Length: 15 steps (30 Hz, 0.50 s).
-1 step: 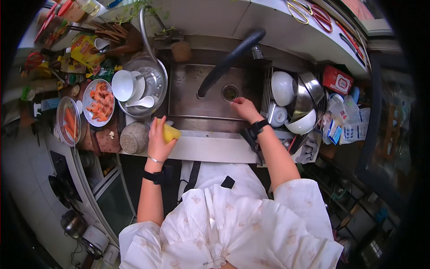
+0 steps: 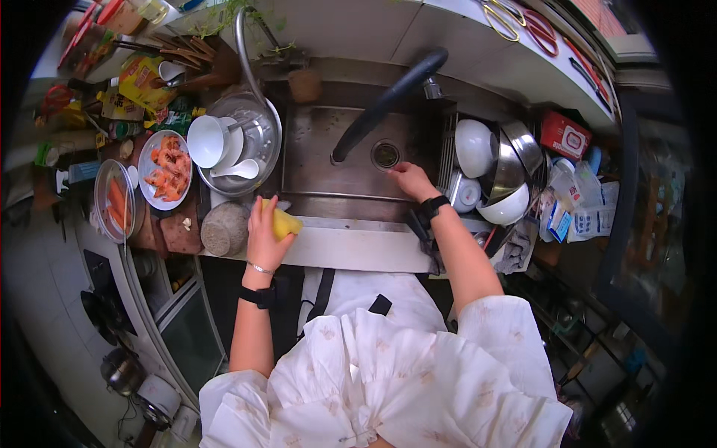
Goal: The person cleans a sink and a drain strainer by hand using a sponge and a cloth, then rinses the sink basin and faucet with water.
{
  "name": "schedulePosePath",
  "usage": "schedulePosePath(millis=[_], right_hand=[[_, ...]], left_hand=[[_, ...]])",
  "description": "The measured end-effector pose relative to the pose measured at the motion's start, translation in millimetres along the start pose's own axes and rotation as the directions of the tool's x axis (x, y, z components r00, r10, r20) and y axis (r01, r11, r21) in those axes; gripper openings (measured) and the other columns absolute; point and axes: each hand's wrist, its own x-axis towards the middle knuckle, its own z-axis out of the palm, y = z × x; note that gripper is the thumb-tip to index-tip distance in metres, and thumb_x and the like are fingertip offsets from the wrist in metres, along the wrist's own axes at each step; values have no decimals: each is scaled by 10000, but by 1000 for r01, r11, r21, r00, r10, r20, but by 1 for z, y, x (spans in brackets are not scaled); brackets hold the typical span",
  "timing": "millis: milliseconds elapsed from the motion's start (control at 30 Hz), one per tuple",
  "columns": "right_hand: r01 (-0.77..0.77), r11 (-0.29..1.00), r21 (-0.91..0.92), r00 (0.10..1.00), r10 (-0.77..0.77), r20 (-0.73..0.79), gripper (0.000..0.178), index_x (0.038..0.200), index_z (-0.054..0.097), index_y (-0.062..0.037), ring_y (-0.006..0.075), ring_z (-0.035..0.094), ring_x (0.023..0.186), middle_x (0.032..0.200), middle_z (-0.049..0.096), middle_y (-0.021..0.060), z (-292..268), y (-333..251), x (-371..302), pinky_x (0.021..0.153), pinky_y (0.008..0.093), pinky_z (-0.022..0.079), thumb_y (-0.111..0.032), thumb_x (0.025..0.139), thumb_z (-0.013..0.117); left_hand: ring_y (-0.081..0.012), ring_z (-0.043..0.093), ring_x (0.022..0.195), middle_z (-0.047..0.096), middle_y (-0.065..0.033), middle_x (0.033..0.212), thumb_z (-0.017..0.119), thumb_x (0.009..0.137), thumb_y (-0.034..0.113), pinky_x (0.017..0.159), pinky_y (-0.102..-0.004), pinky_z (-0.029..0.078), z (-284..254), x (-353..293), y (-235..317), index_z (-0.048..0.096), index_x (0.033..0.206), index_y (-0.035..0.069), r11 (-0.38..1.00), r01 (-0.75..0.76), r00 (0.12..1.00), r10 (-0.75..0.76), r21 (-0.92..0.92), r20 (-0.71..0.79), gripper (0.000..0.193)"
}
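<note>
My left hand [image 2: 267, 237] is closed around a yellow sponge [image 2: 285, 224], over the white front edge of the counter. My right hand [image 2: 410, 180] reaches over the right side of the metal sink [image 2: 321, 168]. Its fingers are drawn together just below the round drain [image 2: 385, 154], where some greenish bits show. Whatever those fingertips pinch, if anything, is too small to make out. A dark faucet [image 2: 388, 104] arches over the basin between the drain and the back wall.
Left of the sink stand a steel basin [image 2: 261, 175] with white bowls and a spoon, a plate of shrimp [image 2: 169, 170], a dish of carrots [image 2: 117, 205] and a stone mortar [image 2: 224, 230]. On the right, a rack holds white bowls [image 2: 473, 149] and steel bowls. Scissors [image 2: 539, 33] lie on the ledge.
</note>
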Motion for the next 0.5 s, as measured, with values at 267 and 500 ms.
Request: schedulePosePath(millis=[267,500], right_hand=[[80,742,-666,945,156,288,314,1024,635,-42,325,553,1049,1112,587,175,48,59,78,869,397,454,-216,829,461],[-33,709,-704,950,240,198,344,1125,591,-61,297,493,1133,1264,494,142,74,97,121,906,405,430,-192,888,379]], left_hand=[[-382,223,1307,195,-166,1443,710,574,27,1006,-504,294,15,-23,-12,470,1213,119,971,51,986,-87,234,143,689],[-369,147,1344,190,-163,1451,733,577,52,1072,-540,135,23,-23,9,484,1223,103,979,34,971,-80,199,225,694]])
